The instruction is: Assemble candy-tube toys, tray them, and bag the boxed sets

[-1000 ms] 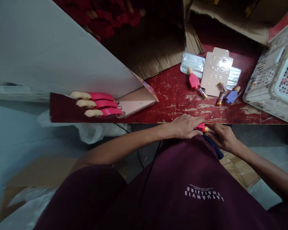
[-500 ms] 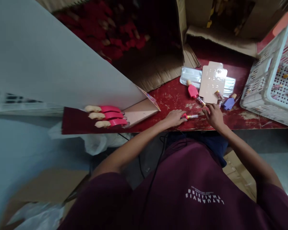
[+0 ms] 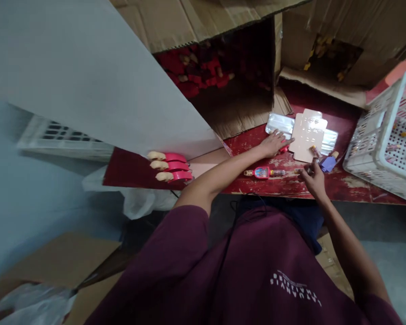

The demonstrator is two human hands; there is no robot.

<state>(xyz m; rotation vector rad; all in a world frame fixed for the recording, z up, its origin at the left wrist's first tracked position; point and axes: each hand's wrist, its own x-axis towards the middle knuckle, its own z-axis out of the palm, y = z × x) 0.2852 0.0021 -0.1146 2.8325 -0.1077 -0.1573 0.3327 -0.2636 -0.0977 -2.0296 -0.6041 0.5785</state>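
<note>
My left hand point(image 3: 273, 143) reaches over a pink paddle-shaped piece point(image 3: 284, 148), fingers spread and touching or just above it; the hand mostly covers the piece. My right hand point(image 3: 314, 179) is closed, fingers bent around a small clear tube point(image 3: 297, 171) whose end shows at the left of the fingertips. Between the hands, nearer the table edge, lies a pink piece with a printed face and wooden handle point(image 3: 261, 173), a clear tube with coloured contents point(image 3: 277, 173) in line with it. A purple piece point(image 3: 328, 163) and another tube point(image 3: 314, 151) lie beyond my right hand.
A flat pale card point(image 3: 307, 131) rests over silvery plastic packs point(image 3: 280, 123). A white basket point(image 3: 372, 144) stands at right. Open cardboard boxes point(image 3: 237, 119) hold red and yellow pieces at the back. Three pink pieces point(image 3: 174, 166) stand by a large white panel point(image 3: 122, 90) at left.
My left hand has let go of the printed pink piece and moved away from me to the other pink piece. My right hand has drawn a tube slightly toward me. The view has shifted.
</note>
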